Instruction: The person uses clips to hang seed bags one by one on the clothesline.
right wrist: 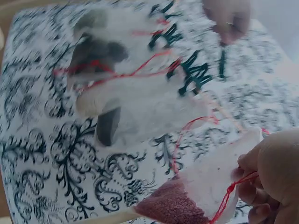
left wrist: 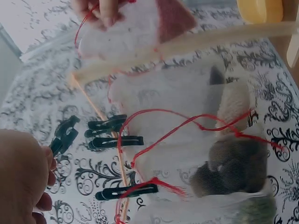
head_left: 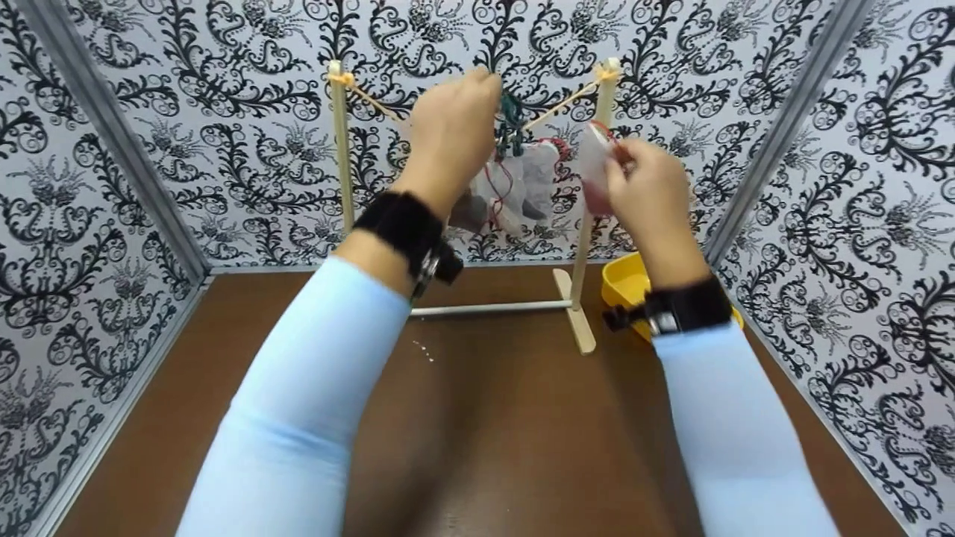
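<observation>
My left hand is raised at the cord and pinches a dark green clip, which is off the cord. My right hand holds the top of a white mesh drawstring bag with reddish grains in its bottom and a red string. This bag is beside the right post, apart from the others. Several sheer white bags with dark, pale and greenish contents hang from the orange cord, clipped by dark green clips. Red drawstrings dangle across them.
A wooden stand with a right post, a left post and a pale bottom bar bears the cord. Behind its right foot is a yellow basket. White drops mark the brown table. Patterned panels surround it.
</observation>
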### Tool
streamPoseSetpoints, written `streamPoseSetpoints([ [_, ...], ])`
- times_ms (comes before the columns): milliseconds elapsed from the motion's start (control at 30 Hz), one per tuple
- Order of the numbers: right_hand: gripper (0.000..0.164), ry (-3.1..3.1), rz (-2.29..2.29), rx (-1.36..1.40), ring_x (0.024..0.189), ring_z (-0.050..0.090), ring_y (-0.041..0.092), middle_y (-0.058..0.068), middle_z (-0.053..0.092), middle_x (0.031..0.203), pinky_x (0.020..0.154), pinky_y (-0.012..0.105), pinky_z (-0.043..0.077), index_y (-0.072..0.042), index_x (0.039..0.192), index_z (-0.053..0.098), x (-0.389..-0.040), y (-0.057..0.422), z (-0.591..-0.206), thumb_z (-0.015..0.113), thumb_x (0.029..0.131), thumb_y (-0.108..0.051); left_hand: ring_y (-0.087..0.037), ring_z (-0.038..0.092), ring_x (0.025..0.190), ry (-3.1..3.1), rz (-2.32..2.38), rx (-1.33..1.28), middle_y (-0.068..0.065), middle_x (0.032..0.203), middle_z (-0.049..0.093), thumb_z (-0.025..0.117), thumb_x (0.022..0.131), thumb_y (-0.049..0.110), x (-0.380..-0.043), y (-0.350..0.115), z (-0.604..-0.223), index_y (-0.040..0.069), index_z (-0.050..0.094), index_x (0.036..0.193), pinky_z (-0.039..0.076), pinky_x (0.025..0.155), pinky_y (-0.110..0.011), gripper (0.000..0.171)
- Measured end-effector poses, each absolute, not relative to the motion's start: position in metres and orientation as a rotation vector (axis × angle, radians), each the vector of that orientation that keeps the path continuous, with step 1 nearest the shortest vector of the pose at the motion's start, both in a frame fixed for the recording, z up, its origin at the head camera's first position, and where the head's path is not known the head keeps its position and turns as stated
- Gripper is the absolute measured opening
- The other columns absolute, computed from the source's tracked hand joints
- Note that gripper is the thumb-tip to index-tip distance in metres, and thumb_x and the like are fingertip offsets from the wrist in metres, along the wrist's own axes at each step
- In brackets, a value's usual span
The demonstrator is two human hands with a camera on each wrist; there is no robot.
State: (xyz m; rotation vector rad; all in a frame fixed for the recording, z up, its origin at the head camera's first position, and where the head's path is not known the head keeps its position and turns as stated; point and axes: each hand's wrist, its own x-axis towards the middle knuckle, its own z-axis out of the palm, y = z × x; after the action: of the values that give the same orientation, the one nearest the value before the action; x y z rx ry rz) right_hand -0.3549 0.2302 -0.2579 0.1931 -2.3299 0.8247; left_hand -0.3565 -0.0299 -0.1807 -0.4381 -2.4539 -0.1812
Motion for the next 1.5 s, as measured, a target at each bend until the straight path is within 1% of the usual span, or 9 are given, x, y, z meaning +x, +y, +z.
streamPoseSetpoints([
  [100,0.027,-2.437,0.834,0.190,0.115,0.080,0.036,0.018,0.081,0.137,0.094,0.046,0.070,-0.003,0.134,0.076,-0.372,0.217,-0.242,0.065,0.113,-0.017,-0.023,0.077,0.106,-2.475,-0.164,-0.397,-0.003,0.125,0.079,0.056,0.111,-0.003,-0.371,-0.020,-0.172,0.010,0.076,0.127,0.066,0.092,-0.032,0.029],
  [200,0.026,-2.496,0.851,0.207,0.120,0.079,0.034,0.017,0.080,0.139,0.098,0.042,0.070,-0.004,0.134,0.075,-0.383,0.205,-0.230,0.065,0.114,-0.016,-0.026,0.079,0.109,-2.450,-0.163,-0.396,-0.002,0.123,0.080,0.057,0.113,0.002,-0.381,-0.011,-0.171,0.011,0.078,0.123,0.068,0.092,-0.037,0.025],
  [400,0.018,-2.522,0.851,0.237,0.118,0.079,0.032,0.014,0.081,0.137,0.096,0.041,0.070,-0.008,0.128,0.077,-0.391,0.198,-0.222,0.068,0.112,-0.014,-0.029,0.077,0.112,-2.426,-0.132,-0.402,-0.003,0.123,0.081,0.054,0.106,-0.008,-0.391,0.003,-0.172,0.012,0.080,0.123,0.068,0.094,-0.041,0.036],
  [533,0.018,-2.513,0.863,0.243,0.116,0.079,0.033,0.014,0.082,0.135,0.095,0.043,0.071,-0.008,0.127,0.078,-0.391,0.204,-0.224,0.068,0.112,-0.011,-0.028,0.078,0.113,-2.424,-0.096,-0.394,-0.003,0.125,0.081,0.052,0.106,-0.009,-0.394,0.008,-0.171,0.012,0.080,0.126,0.068,0.097,-0.039,0.040],
  [700,0.020,-2.482,0.837,0.243,0.116,0.079,0.035,0.017,0.083,0.131,0.098,0.044,0.070,-0.005,0.128,0.079,-0.391,0.209,-0.228,0.067,0.112,-0.009,-0.029,0.080,0.109,-2.396,-0.071,-0.418,-0.004,0.124,0.082,0.050,0.107,-0.008,-0.393,0.012,-0.173,0.011,0.081,0.122,0.070,0.093,-0.041,0.039],
  [833,0.019,-2.450,0.862,0.256,0.110,0.080,0.034,0.018,0.084,0.125,0.095,0.043,0.070,-0.004,0.125,0.079,-0.393,0.208,-0.229,0.067,0.112,-0.010,-0.028,0.080,0.109,-2.413,-0.040,-0.451,-0.005,0.127,0.082,0.052,0.109,-0.007,-0.391,0.017,-0.173,0.010,0.080,0.124,0.070,0.093,-0.040,0.037],
  [1067,0.020,-2.430,0.989,0.274,0.109,0.077,0.030,0.015,0.082,0.126,0.094,0.040,0.069,-0.005,0.127,0.078,-0.394,0.201,-0.230,0.066,0.112,-0.011,-0.027,0.077,0.116,-2.504,0.029,-0.451,-0.005,0.134,0.080,0.057,0.113,0.002,-0.386,0.019,-0.173,0.013,0.079,0.133,0.069,0.098,-0.040,0.032],
  [1333,0.015,-2.429,1.012,0.297,0.104,0.076,0.026,0.013,0.083,0.118,0.093,0.040,0.068,-0.008,0.119,0.079,-0.397,0.202,-0.242,0.071,0.110,-0.017,-0.032,0.073,0.126,-2.555,0.127,-0.517,-0.013,0.135,0.079,0.054,0.118,0.010,-0.382,0.008,-0.182,0.010,0.066,0.144,0.067,0.105,-0.042,0.028],
  [1500,0.015,-2.468,1.055,0.283,0.108,0.075,0.024,0.009,0.082,0.122,0.096,0.038,0.068,-0.011,0.121,0.079,-0.392,0.203,-0.245,0.073,0.110,-0.019,-0.029,0.069,0.127,-2.571,0.090,-0.545,-0.012,0.136,0.076,0.064,0.117,0.030,-0.373,-0.001,-0.179,0.009,0.067,0.144,0.065,0.106,-0.038,0.035],
])
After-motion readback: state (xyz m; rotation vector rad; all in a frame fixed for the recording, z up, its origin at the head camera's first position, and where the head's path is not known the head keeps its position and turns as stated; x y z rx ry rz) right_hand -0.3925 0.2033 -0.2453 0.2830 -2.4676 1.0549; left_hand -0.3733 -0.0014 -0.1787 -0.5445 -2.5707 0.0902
